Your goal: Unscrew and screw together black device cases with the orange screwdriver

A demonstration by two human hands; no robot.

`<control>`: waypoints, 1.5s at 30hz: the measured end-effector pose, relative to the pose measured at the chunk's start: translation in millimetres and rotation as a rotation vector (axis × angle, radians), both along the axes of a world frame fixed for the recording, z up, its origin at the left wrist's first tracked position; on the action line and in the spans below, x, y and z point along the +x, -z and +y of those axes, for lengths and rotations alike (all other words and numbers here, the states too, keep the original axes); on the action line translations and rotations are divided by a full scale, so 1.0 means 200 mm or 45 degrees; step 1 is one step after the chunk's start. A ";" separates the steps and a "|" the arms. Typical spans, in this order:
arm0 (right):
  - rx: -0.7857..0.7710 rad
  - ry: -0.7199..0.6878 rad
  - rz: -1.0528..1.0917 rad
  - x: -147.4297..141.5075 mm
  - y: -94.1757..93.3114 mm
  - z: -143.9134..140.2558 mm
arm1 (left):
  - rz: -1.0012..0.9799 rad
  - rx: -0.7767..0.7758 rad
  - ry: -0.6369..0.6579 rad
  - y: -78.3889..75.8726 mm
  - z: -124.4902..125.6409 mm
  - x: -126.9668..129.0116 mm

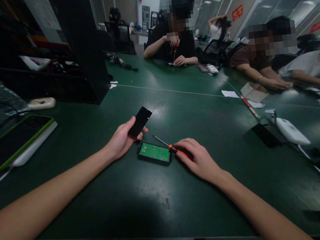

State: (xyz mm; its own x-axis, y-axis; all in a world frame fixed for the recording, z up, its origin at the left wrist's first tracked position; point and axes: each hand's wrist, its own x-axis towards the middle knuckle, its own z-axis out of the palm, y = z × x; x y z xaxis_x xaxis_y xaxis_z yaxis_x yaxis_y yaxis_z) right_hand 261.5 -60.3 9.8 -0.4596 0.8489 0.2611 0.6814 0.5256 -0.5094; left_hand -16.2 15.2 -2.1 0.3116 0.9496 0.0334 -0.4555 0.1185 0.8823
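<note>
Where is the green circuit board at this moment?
The circuit board lies on the green table, centre of the head view, between both hands, beside the screwdriver.

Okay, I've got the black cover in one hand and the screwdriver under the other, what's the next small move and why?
Probably set the black cover aside. The left hand holds it lifted clear, the green board lies bare, and the right hand already rests on the screwdriver beside it.
</note>
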 end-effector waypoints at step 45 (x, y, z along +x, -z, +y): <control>0.373 1.002 -0.613 1.37 -0.16 -0.45 | 0.316 0.095 0.187 0.01 -0.05 0.01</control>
